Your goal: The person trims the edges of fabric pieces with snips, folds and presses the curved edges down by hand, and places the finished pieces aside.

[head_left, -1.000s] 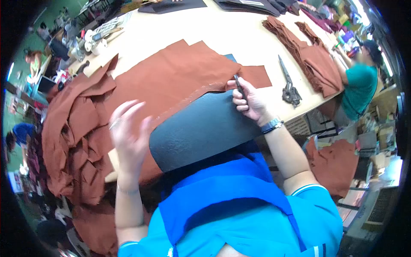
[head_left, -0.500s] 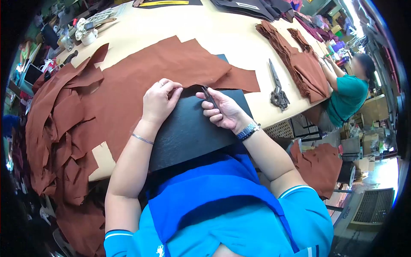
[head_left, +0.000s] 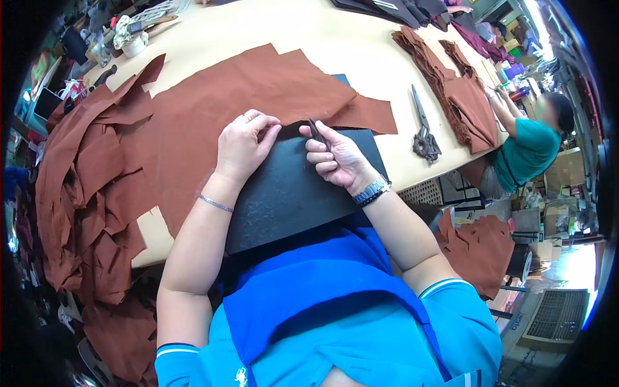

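Observation:
A large rust-brown cloth [head_left: 213, 97] lies over the table, its near edge along a black board [head_left: 296, 193]. My left hand [head_left: 245, 145] pinches that cloth edge between thumb and fingers, above the board's left part. Just to the right, my right hand [head_left: 335, 155] is closed around a small dark tool [head_left: 317, 134], whose tip points at the cloth edge. What kind of tool it is cannot be made out clearly. Large dark scissors [head_left: 423, 129] lie on the table [head_left: 348, 39] to the right of the cloth.
Crumpled brown cloth [head_left: 97, 187] is heaped at the left table edge. Folded brown pieces [head_left: 461, 97] lie at the right, near a person in green [head_left: 532, 145]. A white pot [head_left: 134, 44] with a brush stands at the back left. Dark fabric [head_left: 393, 9] lies at the back.
My left hand has come down from the air at the left and closed on the cloth edge. My right hand, still holding the tool, has moved left along that edge.

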`<state>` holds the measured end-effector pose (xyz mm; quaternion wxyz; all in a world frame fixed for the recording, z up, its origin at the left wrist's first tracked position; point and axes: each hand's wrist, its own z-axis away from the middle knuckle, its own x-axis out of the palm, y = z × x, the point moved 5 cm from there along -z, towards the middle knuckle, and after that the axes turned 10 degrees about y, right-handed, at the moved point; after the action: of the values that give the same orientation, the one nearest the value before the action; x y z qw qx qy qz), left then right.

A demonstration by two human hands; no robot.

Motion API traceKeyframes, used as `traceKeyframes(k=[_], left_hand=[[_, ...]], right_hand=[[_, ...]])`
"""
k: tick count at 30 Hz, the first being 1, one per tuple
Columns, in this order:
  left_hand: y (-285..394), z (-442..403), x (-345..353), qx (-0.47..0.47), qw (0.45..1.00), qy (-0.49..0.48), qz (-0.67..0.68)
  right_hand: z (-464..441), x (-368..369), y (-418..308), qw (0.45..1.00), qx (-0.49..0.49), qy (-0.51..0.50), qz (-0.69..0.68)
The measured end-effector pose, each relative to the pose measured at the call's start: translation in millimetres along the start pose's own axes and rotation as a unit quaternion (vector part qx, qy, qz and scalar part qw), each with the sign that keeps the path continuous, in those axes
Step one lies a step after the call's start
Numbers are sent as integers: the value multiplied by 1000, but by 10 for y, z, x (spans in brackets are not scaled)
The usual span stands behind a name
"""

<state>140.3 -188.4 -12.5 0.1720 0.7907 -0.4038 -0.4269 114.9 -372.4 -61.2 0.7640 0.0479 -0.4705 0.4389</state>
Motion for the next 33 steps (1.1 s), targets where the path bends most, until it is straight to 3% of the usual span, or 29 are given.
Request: traceKeyframes(k=[13, 16, 33], left_hand=[[13, 4, 0, -22, 1000, -5, 22], [10, 17, -8, 17, 1000, 12, 5], [2, 14, 0, 8, 1000, 5, 2]], right_hand=[[8, 41, 32, 999, -15, 37, 28], [23, 17, 27, 997, -47, 36, 53], [24, 74, 37, 997, -23, 41, 57]])
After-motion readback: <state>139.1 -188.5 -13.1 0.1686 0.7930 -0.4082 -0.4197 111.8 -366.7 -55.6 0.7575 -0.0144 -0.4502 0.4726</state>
